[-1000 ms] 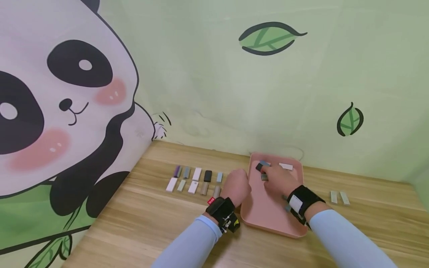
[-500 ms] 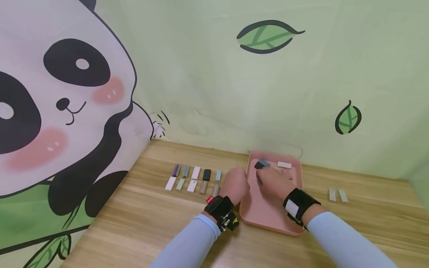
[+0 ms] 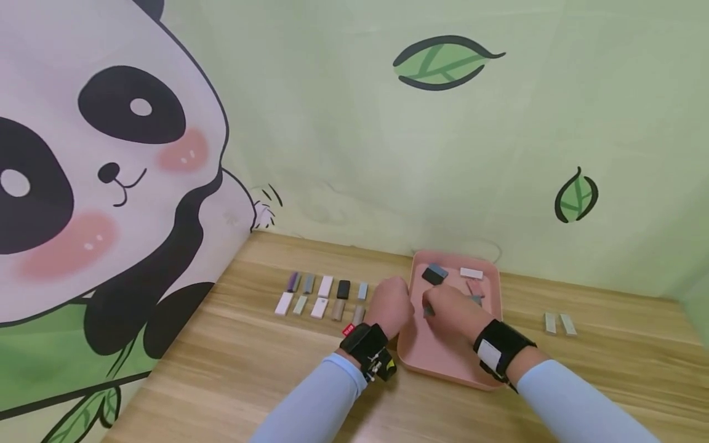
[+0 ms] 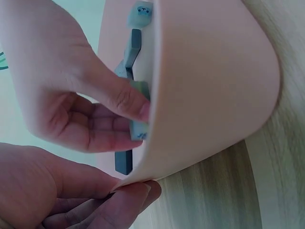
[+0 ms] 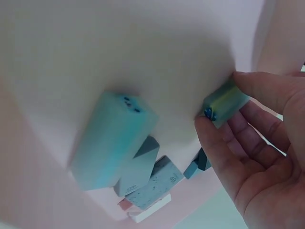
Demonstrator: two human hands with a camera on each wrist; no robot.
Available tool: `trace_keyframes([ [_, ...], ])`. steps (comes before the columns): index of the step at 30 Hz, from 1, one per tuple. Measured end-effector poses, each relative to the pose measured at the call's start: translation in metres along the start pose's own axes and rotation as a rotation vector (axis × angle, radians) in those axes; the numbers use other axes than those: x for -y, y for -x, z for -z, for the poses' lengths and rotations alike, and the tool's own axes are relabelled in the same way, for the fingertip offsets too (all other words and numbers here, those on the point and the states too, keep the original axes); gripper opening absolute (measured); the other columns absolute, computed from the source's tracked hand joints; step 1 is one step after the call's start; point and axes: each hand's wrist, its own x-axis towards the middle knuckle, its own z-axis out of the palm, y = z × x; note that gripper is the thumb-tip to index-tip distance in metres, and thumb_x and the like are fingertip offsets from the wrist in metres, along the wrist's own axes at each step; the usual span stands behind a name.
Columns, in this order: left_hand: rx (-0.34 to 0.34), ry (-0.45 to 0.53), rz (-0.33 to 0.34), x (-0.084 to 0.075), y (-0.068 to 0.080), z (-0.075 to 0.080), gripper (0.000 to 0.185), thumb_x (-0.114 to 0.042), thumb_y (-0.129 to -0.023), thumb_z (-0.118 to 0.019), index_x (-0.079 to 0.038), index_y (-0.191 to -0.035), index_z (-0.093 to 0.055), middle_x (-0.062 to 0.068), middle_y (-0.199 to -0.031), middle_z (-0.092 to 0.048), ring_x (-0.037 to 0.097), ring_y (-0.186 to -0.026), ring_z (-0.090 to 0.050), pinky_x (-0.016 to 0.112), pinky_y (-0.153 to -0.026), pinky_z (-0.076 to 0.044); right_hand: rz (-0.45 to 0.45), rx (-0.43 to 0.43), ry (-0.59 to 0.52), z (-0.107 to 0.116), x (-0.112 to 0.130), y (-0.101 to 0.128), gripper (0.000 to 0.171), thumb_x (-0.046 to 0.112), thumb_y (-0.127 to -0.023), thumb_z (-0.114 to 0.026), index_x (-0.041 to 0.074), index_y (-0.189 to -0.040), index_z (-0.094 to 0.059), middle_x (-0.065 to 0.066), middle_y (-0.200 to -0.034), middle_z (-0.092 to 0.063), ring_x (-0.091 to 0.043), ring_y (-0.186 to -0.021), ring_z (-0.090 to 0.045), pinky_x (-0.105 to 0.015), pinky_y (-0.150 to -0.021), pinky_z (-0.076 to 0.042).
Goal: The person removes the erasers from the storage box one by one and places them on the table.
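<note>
My left hand point(image 3: 389, 307) pinches the left rim of a pink tray point(image 3: 429, 354) between thumb and fingers, seen close in the left wrist view. Over the tray's inside, my right hand point(image 3: 454, 311) pinches a small green-blue eraser point(image 5: 224, 102) between thumb and forefinger, low over the tray floor. A large teal eraser point(image 5: 112, 143) lies apart from that hand in the right wrist view, beside a grey speckled one point(image 5: 155, 183) marked 4B. Towards the tray's far end are a black eraser point(image 3: 432, 276), a white eraser point(image 3: 471, 273) and a pinkish one point(image 3: 474, 287).
Left of the tray, two rows of small erasers lie on the wooden table point(image 3: 221, 369), including a purple one point(image 3: 292, 283) and a black one point(image 3: 343, 290). Two pale erasers point(image 3: 559, 324) lie right of the tray. A cloth with a panda point(image 3: 166, 184) hangs behind.
My right hand has drawn back from beside the black eraser towards the near side, with the small eraser in its fingers. The left hand has stayed at the tray rim.
</note>
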Motion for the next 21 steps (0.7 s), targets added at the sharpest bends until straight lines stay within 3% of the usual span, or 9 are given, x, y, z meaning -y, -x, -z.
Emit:
trace_keyframes([
  [5, -0.001, 0.002, 0.001, 0.001, -0.001, -0.002, 0.017, -0.004, -0.079, -0.062, -0.013, -0.066, -0.057, -0.004, -0.056, -0.048, 0.011, -0.05, -0.046, 0.024, -0.043, -0.036, 0.008, -0.023, -0.048, 0.002, -0.005, 0.009, 0.006, 0.013, -0.083, -0.065, 0.01, -0.088, -0.068, 0.001, -0.079, -0.061, -0.011, -0.068, -0.051, -0.026, -0.064, -0.041],
  [11, -0.013, -0.004, -0.014, 0.0, 0.001, -0.001, 0.02, -0.003, -0.079, -0.062, -0.012, -0.062, -0.055, -0.004, -0.055, -0.045, 0.012, -0.049, -0.044, 0.024, -0.043, -0.035, -0.007, -0.085, -0.078, 0.013, -0.017, 0.022, 0.018, 0.019, -0.083, -0.067, 0.009, -0.098, -0.069, 0.0, -0.093, -0.066, -0.012, -0.085, -0.058, -0.032, -0.077, -0.051],
  [15, -0.02, -0.009, -0.018, -0.002, 0.002, 0.0, 0.021, -0.001, -0.078, -0.061, -0.012, -0.061, -0.055, -0.004, -0.054, -0.042, 0.012, -0.048, -0.042, 0.024, -0.042, -0.034, -0.012, -0.12, -0.083, 0.029, -0.033, 0.03, 0.022, 0.018, -0.083, -0.067, 0.005, -0.101, -0.068, -0.003, -0.089, -0.067, -0.013, -0.08, -0.059, -0.034, -0.075, -0.051],
  [21, -0.011, -0.012, 0.007, -0.005, 0.001, -0.001, 0.021, 0.0, -0.079, -0.061, -0.01, -0.063, -0.055, -0.003, -0.055, -0.038, 0.013, -0.049, -0.041, 0.024, -0.042, -0.032, -0.158, -0.08, -0.208, 0.057, -0.061, 0.048, 0.027, 0.018, -0.087, -0.064, 0.003, -0.109, -0.064, -0.008, -0.096, -0.063, -0.018, -0.082, -0.055, -0.033, -0.073, -0.05],
])
